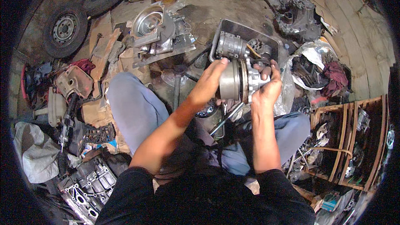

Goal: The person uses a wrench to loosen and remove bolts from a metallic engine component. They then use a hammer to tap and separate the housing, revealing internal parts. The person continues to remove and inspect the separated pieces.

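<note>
Between my two hands is a thick round metal drum (230, 86) with a smooth silvery side and a toothed, stepped collar at its right end. My left hand (208, 81) grips the smooth side, thumb on top. My right hand (268, 88) wraps the collar end, its fingers bent over the top and partly hidden. The drum is held above my crossed legs, in front of a dark rectangular pan (217, 37). In that pan lie a ribbed metal cylinder (232, 44) and other greasy parts. A shiny metal rod (227, 118) slants below the drum.
A metal housing (151, 24) stands ahead on the left, with wheels (64, 32) beyond it. A dark gearbox casing (293, 16) and a white sack (309, 64) lie at right. Near me are a cylinder head (89, 189) and a wooden rack (346, 141).
</note>
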{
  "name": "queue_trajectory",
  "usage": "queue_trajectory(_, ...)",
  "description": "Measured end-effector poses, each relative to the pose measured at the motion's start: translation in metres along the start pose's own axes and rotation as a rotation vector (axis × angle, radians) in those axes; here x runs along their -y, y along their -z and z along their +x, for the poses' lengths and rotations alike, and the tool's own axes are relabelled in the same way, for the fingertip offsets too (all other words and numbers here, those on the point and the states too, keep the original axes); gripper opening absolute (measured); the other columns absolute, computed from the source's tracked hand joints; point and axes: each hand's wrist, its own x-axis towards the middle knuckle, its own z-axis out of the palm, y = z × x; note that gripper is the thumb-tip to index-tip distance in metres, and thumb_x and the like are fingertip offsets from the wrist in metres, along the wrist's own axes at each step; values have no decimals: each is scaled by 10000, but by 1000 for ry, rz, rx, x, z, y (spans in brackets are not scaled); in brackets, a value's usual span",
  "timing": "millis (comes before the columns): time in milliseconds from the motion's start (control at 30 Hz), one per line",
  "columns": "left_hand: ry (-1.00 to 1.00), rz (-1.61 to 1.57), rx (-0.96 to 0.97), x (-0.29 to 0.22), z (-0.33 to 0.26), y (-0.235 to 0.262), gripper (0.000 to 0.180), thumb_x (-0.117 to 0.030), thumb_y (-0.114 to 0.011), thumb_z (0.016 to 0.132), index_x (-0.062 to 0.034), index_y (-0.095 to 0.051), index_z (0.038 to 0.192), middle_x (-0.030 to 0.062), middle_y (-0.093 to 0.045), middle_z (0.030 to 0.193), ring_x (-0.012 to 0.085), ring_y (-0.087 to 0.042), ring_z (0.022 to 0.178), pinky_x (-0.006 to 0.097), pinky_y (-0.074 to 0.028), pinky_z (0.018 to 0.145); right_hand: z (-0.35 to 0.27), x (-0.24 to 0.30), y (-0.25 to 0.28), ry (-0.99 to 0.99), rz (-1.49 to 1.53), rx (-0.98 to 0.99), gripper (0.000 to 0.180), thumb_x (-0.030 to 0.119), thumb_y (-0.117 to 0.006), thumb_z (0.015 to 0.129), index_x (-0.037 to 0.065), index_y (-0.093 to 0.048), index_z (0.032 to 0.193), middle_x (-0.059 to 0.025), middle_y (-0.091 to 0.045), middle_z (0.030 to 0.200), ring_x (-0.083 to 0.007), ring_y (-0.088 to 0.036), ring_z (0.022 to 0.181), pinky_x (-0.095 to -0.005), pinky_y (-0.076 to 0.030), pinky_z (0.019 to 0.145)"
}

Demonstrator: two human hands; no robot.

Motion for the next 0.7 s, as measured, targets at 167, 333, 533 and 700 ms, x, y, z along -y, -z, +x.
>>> queue_trajectory(167, 40, -105, -155, -8, -14, -28, 604, -566, -473, 1003, -119, -456, 1409, 135, -622, 1188, 234, -692, 847, 342, -582, 535, 1, -2, 0, -44, -13, -37, 358, 122, -474, 995, -34, -484, 1318, -32, -432, 633, -309, -676, 819, -445, -526, 825)
queue_trajectory(333, 247, 141, 19, 2, -4, 3, 702, -652, -368, 1006, -33, -524, 1300, 152, -673, 898, 222, -649, 578, 367, -561, 519, 2, -1, 4, -214, 108, -137, 373, 129, -535, 990, -4, -475, 1333, -26, -437, 663, -302, -676, 838, -471, -557, 800)
queue_trajectory(533, 207, 126, 40, 10, -5, -4, 811, -698, -347, 992, 22, -527, 1317, 223, -656, 1089, 222, -702, 848, 356, -595, 658, 34, -9, 36, -377, 243, -134, 197, 103, -521, 1000, 61, -496, 1191, -30, -501, 731, -214, -669, 777, -426, -600, 729)
queue_trajectory(700, -10, 73, -70, 49, -9, -27, 672, -451, -647, 959, -4, -380, 1384, 183, -556, 1281, 200, -648, 1050, 354, -543, 897, 43, 4, 33, -508, 304, -186, 172, 106, -460, 955, 27, -536, 1088, -117, -630, 911, -300, -662, 914, -518, -561, 871)
